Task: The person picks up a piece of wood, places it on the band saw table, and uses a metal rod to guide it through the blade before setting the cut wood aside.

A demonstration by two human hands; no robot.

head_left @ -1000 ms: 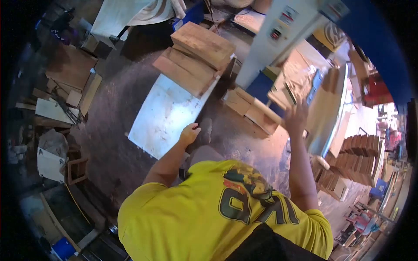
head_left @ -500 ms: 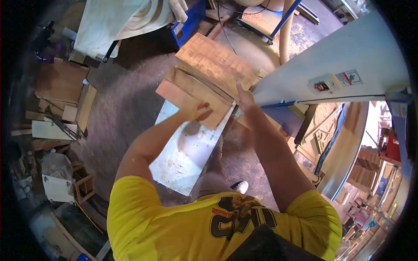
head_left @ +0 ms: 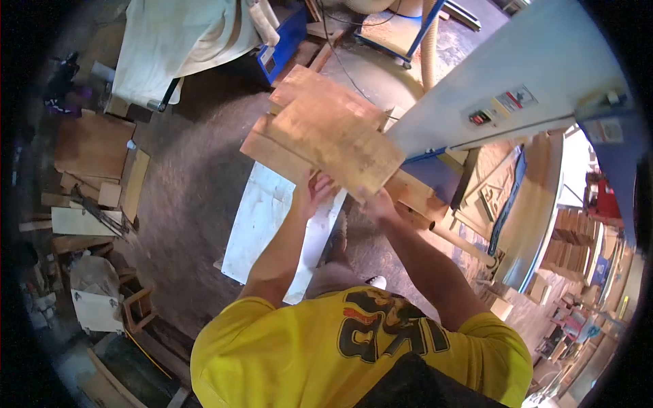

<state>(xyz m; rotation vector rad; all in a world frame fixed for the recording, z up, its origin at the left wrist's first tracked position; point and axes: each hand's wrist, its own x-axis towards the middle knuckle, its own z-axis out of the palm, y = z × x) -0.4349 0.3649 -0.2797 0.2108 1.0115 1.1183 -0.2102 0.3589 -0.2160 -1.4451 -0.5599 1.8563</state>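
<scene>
Head view: we see both arms stretched forward from a yellow shirt (head_left: 340,347). The left hand (head_left: 311,194) and the right hand (head_left: 378,202) each grip the near edge of a wooden board (head_left: 337,141), fingers closed on it from below. The board is lifted and tilted, clear of the rest of the stack. Under and behind it lie more boards (head_left: 275,153), stacked at the far end of a white table (head_left: 262,217), one projecting to the left, another at the back. Just right of the board stands a grey machine column (head_left: 517,88) with a small switch panel (head_left: 479,117). On the floor at left we note scattered wood offcuts (head_left: 95,146) and a white cloth (head_left: 183,37) draped over a frame. At far right, stacked wood pieces (head_left: 571,241); detail there is too small to read.
</scene>
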